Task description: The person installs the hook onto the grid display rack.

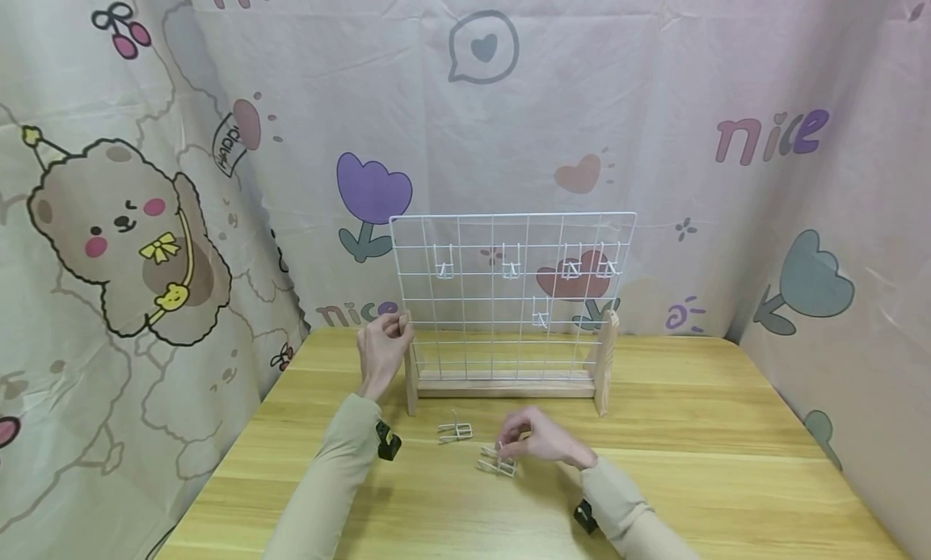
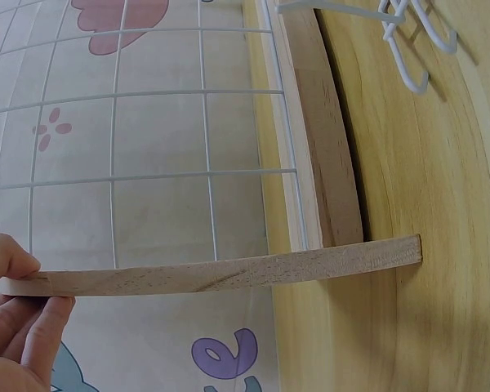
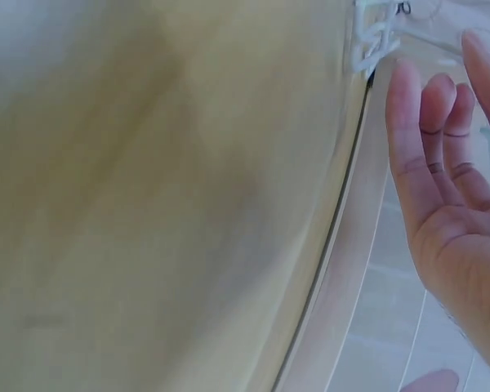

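A white wire grid panel (image 1: 509, 299) stands upright in a wooden stand (image 1: 507, 389). My left hand (image 1: 383, 351) pinches the top of the stand's left wooden post (image 2: 204, 276) between thumb and fingers. On the table in front of the stand lie white wire hooks, one (image 1: 456, 432) to the left and another (image 1: 499, 465) under my right hand's fingertips. My right hand (image 1: 541, 437) reaches over that hook with its thumb and fingers apart in the right wrist view; whether they touch it I cannot tell.
Several white hooks hang on the grid, most in an upper row, such as the leftmost hook (image 1: 444, 267), and one lower hook (image 1: 540, 317). The wooden table (image 1: 691, 431) ends at a printed curtain (image 1: 655, 59) behind and at the sides.
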A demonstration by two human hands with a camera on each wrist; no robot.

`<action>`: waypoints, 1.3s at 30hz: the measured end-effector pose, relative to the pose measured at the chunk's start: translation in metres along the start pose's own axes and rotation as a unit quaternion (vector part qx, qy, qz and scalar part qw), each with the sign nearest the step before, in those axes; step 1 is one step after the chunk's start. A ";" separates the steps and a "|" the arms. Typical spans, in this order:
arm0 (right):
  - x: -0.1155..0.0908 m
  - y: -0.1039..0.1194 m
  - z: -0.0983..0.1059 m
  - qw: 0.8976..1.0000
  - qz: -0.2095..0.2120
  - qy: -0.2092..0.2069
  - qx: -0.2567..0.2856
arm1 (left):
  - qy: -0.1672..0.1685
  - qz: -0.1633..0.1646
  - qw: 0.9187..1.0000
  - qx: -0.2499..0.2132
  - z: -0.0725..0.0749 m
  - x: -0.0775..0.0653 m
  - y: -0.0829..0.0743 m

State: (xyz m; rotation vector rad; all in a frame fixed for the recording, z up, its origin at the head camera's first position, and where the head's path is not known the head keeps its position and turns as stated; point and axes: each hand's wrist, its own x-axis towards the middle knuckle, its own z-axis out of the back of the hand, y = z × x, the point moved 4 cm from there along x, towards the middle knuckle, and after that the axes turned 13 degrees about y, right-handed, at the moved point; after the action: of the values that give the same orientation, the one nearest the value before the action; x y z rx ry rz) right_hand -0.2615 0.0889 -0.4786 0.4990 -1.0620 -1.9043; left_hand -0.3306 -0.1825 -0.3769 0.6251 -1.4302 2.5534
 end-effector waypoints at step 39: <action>-0.001 -0.017 0.002 0.989 -0.131 0.044 0.052 | -0.003 -0.001 1.000 0.002 0.001 0.000 -0.001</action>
State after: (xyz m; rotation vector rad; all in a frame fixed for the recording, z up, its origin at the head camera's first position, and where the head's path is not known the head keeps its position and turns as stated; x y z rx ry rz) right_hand -0.2707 0.0952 -0.4916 0.8088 -1.0839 -2.0397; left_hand -0.3297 -0.1827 -0.3761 0.6342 -1.4260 2.5552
